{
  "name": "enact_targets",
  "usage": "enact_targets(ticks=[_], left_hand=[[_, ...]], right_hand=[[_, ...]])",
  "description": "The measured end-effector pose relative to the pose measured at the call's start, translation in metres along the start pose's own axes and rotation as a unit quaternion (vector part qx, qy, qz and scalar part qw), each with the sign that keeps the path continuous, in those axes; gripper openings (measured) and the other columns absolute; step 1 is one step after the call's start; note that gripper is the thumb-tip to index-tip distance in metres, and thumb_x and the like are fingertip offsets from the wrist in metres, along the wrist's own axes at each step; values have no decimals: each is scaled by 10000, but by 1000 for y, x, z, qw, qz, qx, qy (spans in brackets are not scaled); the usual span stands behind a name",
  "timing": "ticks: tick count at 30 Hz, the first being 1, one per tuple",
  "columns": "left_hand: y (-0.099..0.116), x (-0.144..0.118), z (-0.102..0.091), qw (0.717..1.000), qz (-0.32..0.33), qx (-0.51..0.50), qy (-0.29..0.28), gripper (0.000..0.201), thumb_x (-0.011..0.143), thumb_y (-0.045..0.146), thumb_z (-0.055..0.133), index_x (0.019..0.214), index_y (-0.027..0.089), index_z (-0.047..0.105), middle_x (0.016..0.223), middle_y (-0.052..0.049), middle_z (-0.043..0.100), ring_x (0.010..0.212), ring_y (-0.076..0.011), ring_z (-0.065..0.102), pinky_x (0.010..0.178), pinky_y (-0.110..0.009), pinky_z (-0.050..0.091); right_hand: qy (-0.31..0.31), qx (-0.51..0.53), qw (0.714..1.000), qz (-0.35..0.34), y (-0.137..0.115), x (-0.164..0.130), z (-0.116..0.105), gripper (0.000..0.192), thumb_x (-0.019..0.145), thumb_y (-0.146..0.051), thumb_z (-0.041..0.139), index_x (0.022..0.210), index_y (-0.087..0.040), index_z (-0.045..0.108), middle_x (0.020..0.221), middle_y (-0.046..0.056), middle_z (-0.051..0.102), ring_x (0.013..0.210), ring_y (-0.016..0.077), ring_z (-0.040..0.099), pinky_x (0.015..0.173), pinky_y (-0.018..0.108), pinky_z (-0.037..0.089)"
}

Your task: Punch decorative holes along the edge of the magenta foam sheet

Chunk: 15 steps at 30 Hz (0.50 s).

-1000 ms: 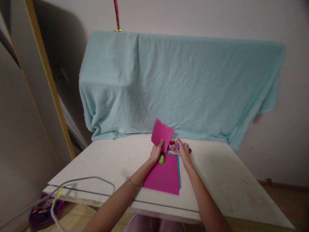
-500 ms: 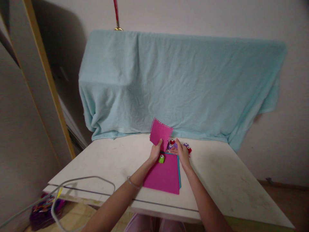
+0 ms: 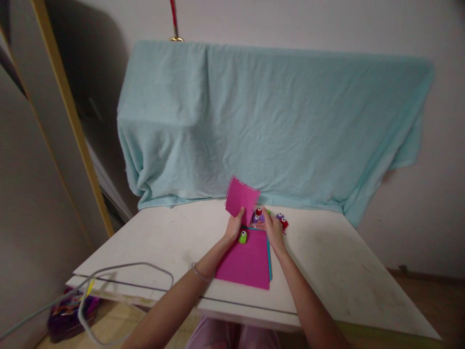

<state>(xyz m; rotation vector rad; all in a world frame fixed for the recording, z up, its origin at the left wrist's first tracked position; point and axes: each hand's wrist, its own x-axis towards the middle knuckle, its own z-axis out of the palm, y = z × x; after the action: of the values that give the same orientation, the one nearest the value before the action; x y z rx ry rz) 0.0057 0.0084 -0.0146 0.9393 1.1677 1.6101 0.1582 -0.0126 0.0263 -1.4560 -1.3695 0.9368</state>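
My left hand is closed on a pink sheet of paper, thumb on its face. Small pale cut-out marks run along the sheet's left and top edges. Just right of that wrist, a small green craft punch with a white round top sits on a larger pink sheet. My right hand is at a cluster of similar punches, its thumb and fingers apart around a purple punch. A red punch lies beside it, and another red punch shows right of the hand.
A blue sheet peeks out under the large pink one on the white table. A light blue cloth hangs behind. A grey cable loops over the front left edge, above a purple package on the floor.
My right hand has shifted slightly left among the punches, and a bit of green now shows behind its thumb. My left hand and the pink sheet stay nearly the same.
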Motion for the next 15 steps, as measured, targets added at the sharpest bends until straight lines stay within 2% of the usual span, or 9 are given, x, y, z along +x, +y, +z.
enact_targets(ticks=[3, 6, 8, 10, 13, 15], left_hand=[[0, -1, 0, 1000, -3, 1, -1, 615, 848, 578, 659, 1283, 144, 640, 1347, -128, 646, 1273, -285, 588, 1161, -406, 357], [-2, 0, -2, 1000, -2, 11, -9, 631, 851, 611, 640, 1259, 129, 649, 1301, -142, 673, 1232, -293, 614, 1144, -412, 375], [-3, 1, -2, 1000, -2, 13, -15, 634, 853, 621, 632, 1251, 129, 652, 1283, -144, 684, 1214, -293, 625, 1143, -416, 376], [-4, 1, -2, 1000, 3, 9, -11, 627, 845, 612, 647, 1259, 141, 650, 1297, -138, 676, 1239, -289, 610, 1161, -415, 355], [-3, 1, -2, 1000, 9, -5, -1, 630, 832, 580, 679, 1295, 155, 630, 1336, -128, 654, 1318, -278, 551, 1189, -402, 317], [-3, 2, -2, 1000, 7, -5, 8, 640, 824, 571, 695, 1305, 155, 622, 1350, -128, 645, 1340, -275, 530, 1196, -398, 304]], right_hand=[[0, 8, 1000, -5, 2, 0, -1, 636, 880, -756, 396, 703, -201, 650, 669, 109, 738, 660, 272, 758, 576, 318, 598], [-54, -3, 998, 16, 4, -1, 3, 649, 877, -763, 404, 669, -189, 626, 588, 83, 699, 503, 232, 711, 480, 292, 560], [-78, -35, 996, 20, 3, -4, 5, 630, 881, -747, 422, 663, -192, 623, 569, 75, 691, 487, 219, 701, 478, 276, 546], [-55, -68, 996, 1, -1, -7, 5, 616, 900, -727, 409, 673, -202, 636, 609, 93, 718, 571, 229, 730, 546, 277, 560], [26, -91, 994, -46, -10, -10, -1, 627, 918, -719, 369, 710, -212, 674, 720, 130, 764, 766, 265, 761, 701, 307, 576], [55, -91, 993, -59, -16, -11, -5, 648, 912, -733, 362, 711, -210, 688, 721, 137, 765, 809, 287, 760, 746, 334, 571]])
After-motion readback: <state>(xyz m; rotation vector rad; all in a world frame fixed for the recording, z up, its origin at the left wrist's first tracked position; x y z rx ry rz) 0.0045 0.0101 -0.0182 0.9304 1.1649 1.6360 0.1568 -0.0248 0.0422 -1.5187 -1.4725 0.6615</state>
